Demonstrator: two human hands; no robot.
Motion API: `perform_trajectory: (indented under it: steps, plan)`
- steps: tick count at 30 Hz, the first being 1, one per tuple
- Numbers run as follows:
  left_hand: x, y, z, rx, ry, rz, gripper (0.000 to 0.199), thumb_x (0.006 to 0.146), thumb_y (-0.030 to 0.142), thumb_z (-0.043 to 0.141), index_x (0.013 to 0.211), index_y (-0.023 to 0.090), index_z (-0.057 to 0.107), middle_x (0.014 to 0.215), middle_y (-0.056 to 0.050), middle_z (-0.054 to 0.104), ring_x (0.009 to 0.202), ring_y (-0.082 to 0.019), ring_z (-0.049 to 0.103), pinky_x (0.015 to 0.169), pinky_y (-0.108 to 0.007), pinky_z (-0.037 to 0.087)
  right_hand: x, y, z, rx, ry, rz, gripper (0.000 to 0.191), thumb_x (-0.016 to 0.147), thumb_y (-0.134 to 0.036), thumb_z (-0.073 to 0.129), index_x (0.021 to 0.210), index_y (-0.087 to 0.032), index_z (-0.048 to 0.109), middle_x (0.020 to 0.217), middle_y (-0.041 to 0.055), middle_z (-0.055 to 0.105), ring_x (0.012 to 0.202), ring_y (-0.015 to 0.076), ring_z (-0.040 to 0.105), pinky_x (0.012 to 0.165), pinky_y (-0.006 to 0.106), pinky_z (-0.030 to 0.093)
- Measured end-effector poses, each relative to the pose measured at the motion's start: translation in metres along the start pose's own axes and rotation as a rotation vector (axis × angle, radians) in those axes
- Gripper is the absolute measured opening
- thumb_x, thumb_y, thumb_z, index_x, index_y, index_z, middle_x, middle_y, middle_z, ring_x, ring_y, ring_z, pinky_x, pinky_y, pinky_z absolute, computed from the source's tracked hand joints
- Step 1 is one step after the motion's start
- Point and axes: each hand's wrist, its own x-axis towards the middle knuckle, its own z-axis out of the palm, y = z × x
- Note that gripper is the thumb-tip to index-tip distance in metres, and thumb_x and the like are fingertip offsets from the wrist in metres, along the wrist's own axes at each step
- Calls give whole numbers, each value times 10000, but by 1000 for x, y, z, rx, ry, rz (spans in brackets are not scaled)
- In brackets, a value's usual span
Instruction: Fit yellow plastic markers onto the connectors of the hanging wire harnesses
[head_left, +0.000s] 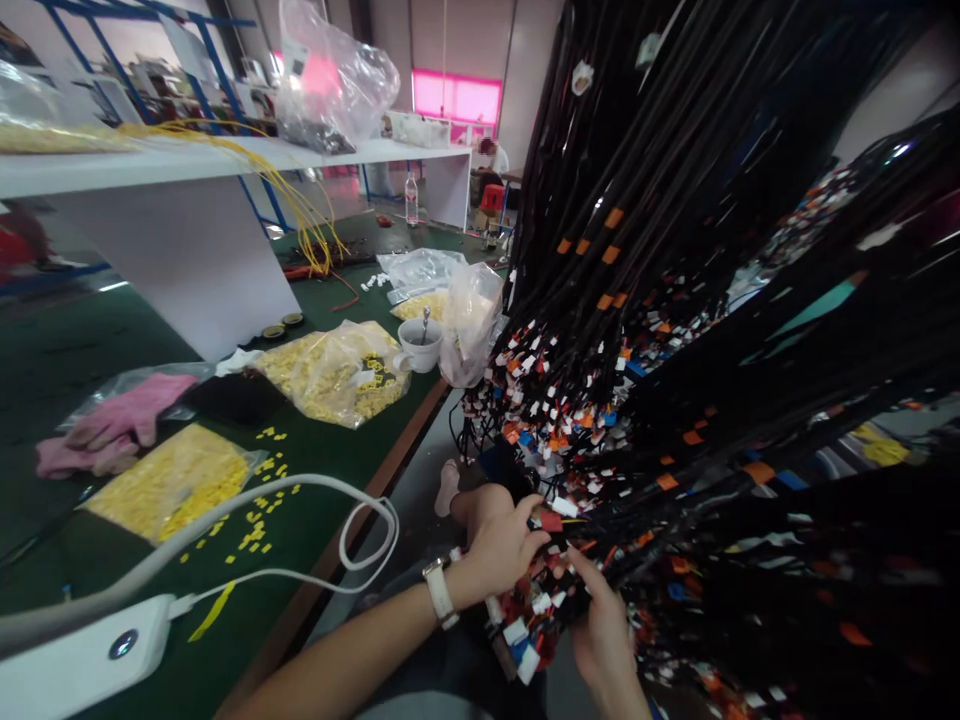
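Observation:
My left hand (501,540), with a white watch (439,592) on its wrist, pinches a red connector (551,521) between thumb and fingers. Yellow and black wires run from this connector toward the right. Just right of it, my right hand (604,630) is closed on the black wire bundle (571,545), its index finger along the wires and its other fingers partly hidden. Below and between the hands hang white, blue and red connectors (517,632) on wire ends. A large mass of hanging black wire harnesses (637,200) fills the right side.
At left, a green-topped table (337,460) bears bags of yellow parts (330,375), loose yellow pieces (259,515), pink gloves (124,415), a white cup (418,345) and a white power bank (90,650) with a cable. A white shelf (225,155) stands behind. A person (491,160) sits far back.

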Motion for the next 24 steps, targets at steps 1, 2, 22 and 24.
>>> perform_trajectory:
  steps: [1,2,22,24]
  plan:
    - [4,-2,-1,5,25,18,439,847,331,432,1261,185,417,1010,-89,612,949,-224,554,842,-318,396,1,0,0,11,-1,8,194,534,-296,754,654,-191,644,594,-37,639,555,153,564,555,271,446]
    - [7,-3,-1,15,36,39,408,848,331,432,1227,180,459,984,-84,624,912,-216,565,825,-311,402,3,1,1,23,-1,16,195,539,-288,754,669,-191,646,605,-39,643,560,151,567,562,270,451]
    - [-5,9,-2,563,-99,201,343,910,345,237,1070,159,475,774,-115,602,715,-224,600,677,-324,447,31,9,-13,3,-152,56,237,555,-351,782,637,-183,637,557,-43,576,554,117,525,588,244,449]
    - [-5,9,-2,556,-108,191,357,907,338,241,1118,155,465,766,-119,602,695,-227,599,667,-332,447,30,10,-10,6,-131,17,245,557,-343,781,704,-199,648,601,-43,601,583,131,550,615,264,459]
